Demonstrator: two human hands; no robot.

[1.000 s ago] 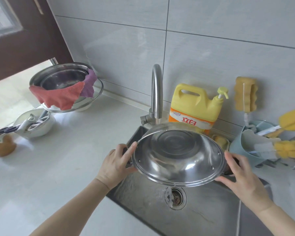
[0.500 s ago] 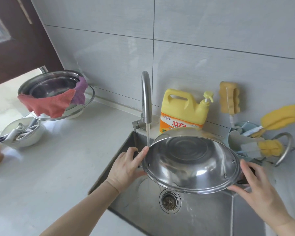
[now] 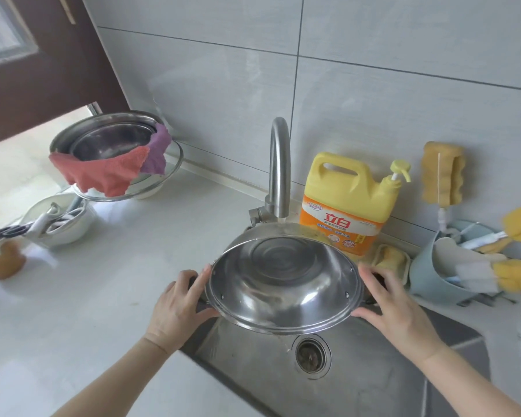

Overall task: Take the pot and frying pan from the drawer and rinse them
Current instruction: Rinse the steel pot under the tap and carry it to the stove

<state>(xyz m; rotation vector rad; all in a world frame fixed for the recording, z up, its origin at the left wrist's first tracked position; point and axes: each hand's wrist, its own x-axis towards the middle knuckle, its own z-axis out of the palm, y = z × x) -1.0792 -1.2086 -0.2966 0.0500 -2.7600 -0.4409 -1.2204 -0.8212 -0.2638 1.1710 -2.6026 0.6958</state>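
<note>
A shiny steel pot (image 3: 283,281) is tilted with its open side toward me, held above the sink (image 3: 358,380). My left hand (image 3: 178,308) grips its left handle and my right hand (image 3: 394,308) grips its right handle. The curved steel faucet (image 3: 278,164) ends just above the pot's far rim, and water runs from its spout onto that rim. No frying pan is visible.
A yellow detergent jug (image 3: 349,200) stands behind the pot. At the right sits a blue holder (image 3: 433,281) with sponge brushes. Stacked steel bowls (image 3: 109,139) draped with red and purple cloths stand back left, beside a white bowl (image 3: 57,224) of utensils on the white counter (image 3: 103,296).
The pot has moved back under the faucet spout, so the water that fell past its left rim now lands on its far rim. Both hands kept hold of the handles.
</note>
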